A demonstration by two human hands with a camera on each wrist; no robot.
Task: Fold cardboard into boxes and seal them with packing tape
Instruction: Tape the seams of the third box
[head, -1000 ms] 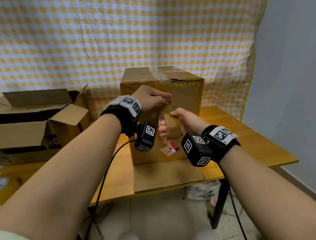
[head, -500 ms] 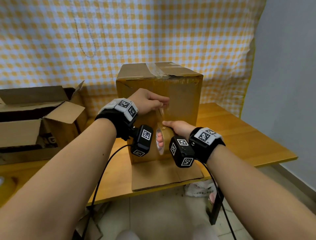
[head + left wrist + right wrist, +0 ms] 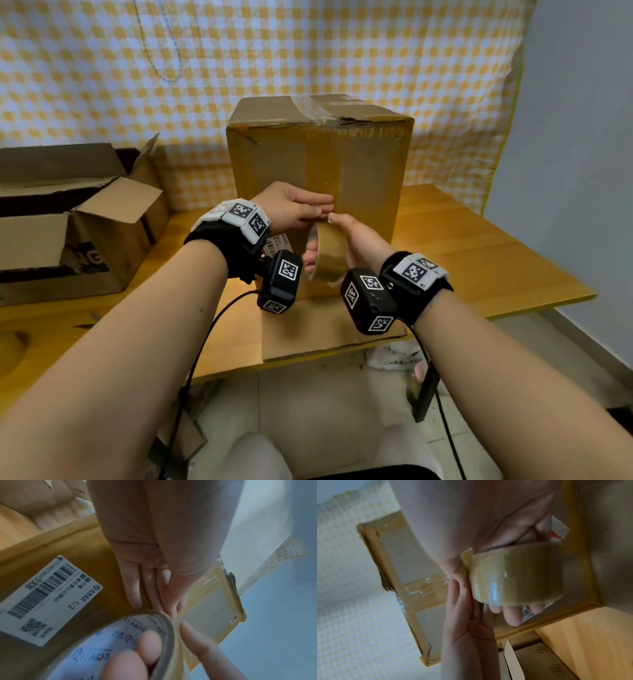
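A tall cardboard box (image 3: 363,161) stands upright on the wooden table (image 3: 479,260), with clear tape across its top seam and a brown strip running down its front. My left hand (image 3: 320,209) lays straight fingers (image 3: 154,588) flat on that front face, on the strip. Just below it my right hand (image 3: 356,240) grips a roll of brown packing tape (image 3: 329,253), fingers through the core (image 3: 149,642) and thumb over the rim. The roll (image 3: 517,574) sits right against the left fingertips. A white shipping label (image 3: 48,601) is stuck on the box beside my left hand.
A second cardboard box (image 3: 78,219) with open flaps lies at the table's left. A flat cardboard sheet (image 3: 325,339) under the taped box overhangs the front edge. Checked cloth hangs behind, a grey wall stands at the right, and a cable (image 3: 205,342) hangs from my left wrist.
My right hand has lifted the roll back up against my left fingertips, so the stretch of tape seen between them half a second ago is gone. My left hand now lies flatter on the box.
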